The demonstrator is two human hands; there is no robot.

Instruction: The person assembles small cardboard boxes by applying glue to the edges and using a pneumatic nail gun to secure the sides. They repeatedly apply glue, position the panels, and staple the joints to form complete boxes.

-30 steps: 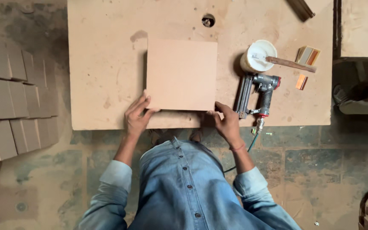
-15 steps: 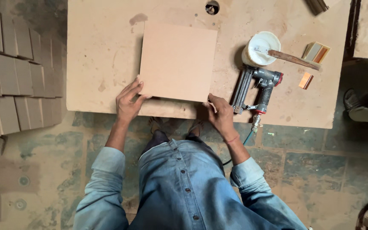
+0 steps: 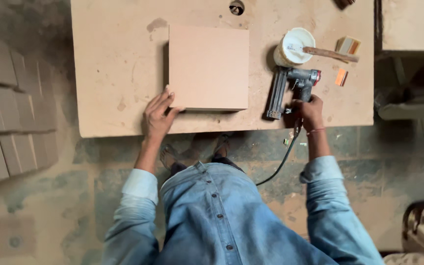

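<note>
We see a square, flat, pale brown fibreboard panel (image 3: 208, 67) lying on the large light brown bench (image 3: 119, 73), near the middle of it and a little back from the near edge. The left hand (image 3: 157, 114) is open, with the fingers spread against the near left corner of the panel, pressing on its edge and not gripping around it. The panel looks stiff and rather light, with a smooth dusty face, so we judge it can slide easily on the bench; holding it at a corner or along the edges seems the safest way, because the corners of such board chip easily. The right hand (image 3: 310, 109) is closed around the handle of a grey and black pneumatic nail gun (image 3: 290, 91), which lies on the bench just to the right of the panel, with its dark hose (image 3: 283, 159) hanging down over the bench edge. This tool looks heavy and hard, and the handle is the natural place to take it. Both arms in blue denim sleeves reach forward, the left one bent a little inward, the right one almost straight. Behind the gun stands a white round pot (image 3: 294, 46) with a wooden stick across it.
</note>
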